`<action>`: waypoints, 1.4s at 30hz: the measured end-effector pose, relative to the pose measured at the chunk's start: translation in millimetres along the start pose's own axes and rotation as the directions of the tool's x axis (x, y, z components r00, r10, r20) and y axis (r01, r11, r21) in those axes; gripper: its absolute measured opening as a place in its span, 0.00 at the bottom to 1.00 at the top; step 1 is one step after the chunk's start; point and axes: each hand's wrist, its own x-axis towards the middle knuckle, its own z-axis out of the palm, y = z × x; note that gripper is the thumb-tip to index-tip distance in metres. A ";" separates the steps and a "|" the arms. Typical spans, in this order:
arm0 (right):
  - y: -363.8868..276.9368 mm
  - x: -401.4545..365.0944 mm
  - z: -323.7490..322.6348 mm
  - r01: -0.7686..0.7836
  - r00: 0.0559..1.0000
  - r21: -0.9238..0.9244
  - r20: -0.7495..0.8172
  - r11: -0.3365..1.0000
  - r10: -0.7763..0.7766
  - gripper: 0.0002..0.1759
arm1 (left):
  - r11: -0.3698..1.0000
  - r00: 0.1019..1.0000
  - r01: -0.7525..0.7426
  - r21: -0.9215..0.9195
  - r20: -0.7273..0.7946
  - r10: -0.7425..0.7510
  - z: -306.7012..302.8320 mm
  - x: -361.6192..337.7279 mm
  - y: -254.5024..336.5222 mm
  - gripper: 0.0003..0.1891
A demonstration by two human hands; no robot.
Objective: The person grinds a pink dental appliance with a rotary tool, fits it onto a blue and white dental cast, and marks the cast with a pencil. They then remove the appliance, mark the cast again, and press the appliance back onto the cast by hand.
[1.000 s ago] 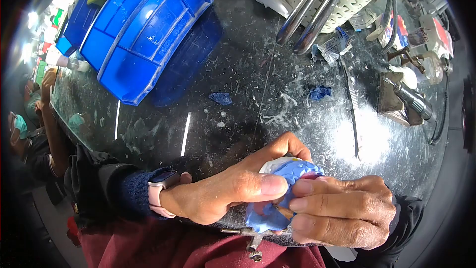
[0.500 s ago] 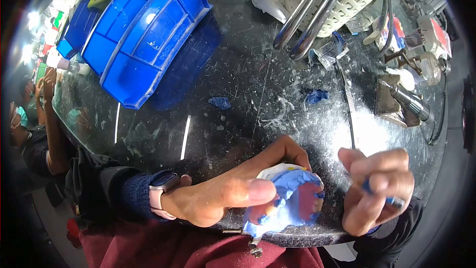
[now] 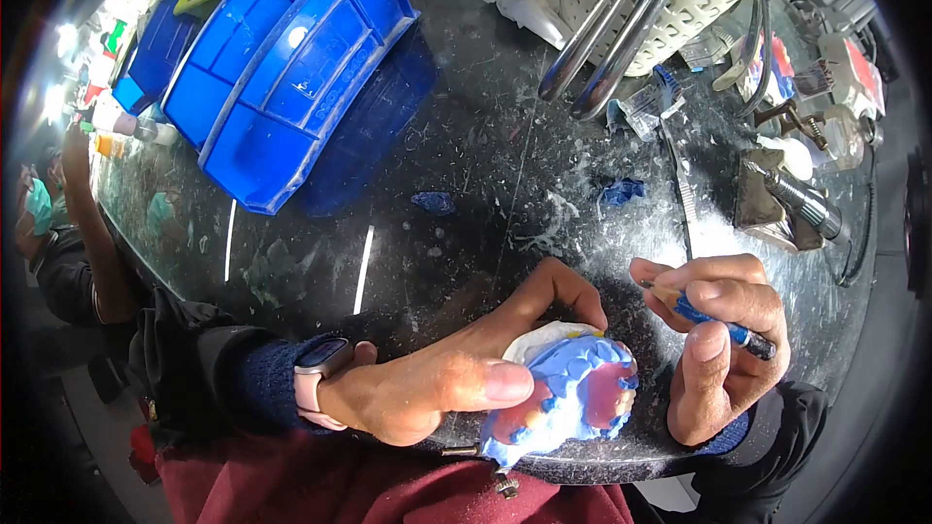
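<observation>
My left hand (image 3: pixel 442 383) is closed on a dental model (image 3: pixel 568 383) near the table's front edge, the thumb on its left side. The model has a white base, blue material, pink parts and a few pale teeth. A metal screw piece (image 3: pixel 506 487) sticks out below it. To the right, my right hand (image 3: pixel 728 330) holds a short pencil (image 3: pixel 714 318) with blue wrapping, its bare tip pointing up and left. The pencil and the model are apart.
A blue plastic bin (image 3: pixel 291 78) stands at the upper left. Metal tools rest in a white basket (image 3: pixel 670 24) at the top. Blue scraps (image 3: pixel 432 202), a metal strip (image 3: pixel 680 175) and a handpiece (image 3: pixel 796 202) lie beyond my hands. Another person's arm (image 3: pixel 92 223) is at the far left.
My right hand has turned and moved slightly left, bringing the pencil into clear view. My left hand still holds the model in nearly the same place. The other person's arm has shifted.
</observation>
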 end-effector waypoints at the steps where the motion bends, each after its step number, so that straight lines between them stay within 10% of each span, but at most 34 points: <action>1: 0.1 0.2 0.0 0.002 1.000 -0.011 0.002 1.000 -0.002 0.10 | 1.000 1.000 0.000 -0.001 0.000 0.000 -0.3 -0.1 -0.6 0.42; 19: 1.1 2.6 -7.0 -0.036 0.987 -0.144 0.151 0.989 0.058 0.14 | 0.989 0.989 -0.135 0.052 0.075 0.131 -7.2 1.5 -7.9 0.31; 42: 2.5 1.9 -5.3 -0.054 0.985 -0.088 0.157 0.995 0.068 0.13 | 0.931 0.980 0.133 -0.340 0.185 -0.073 -7.6 -0.9 1.3 0.34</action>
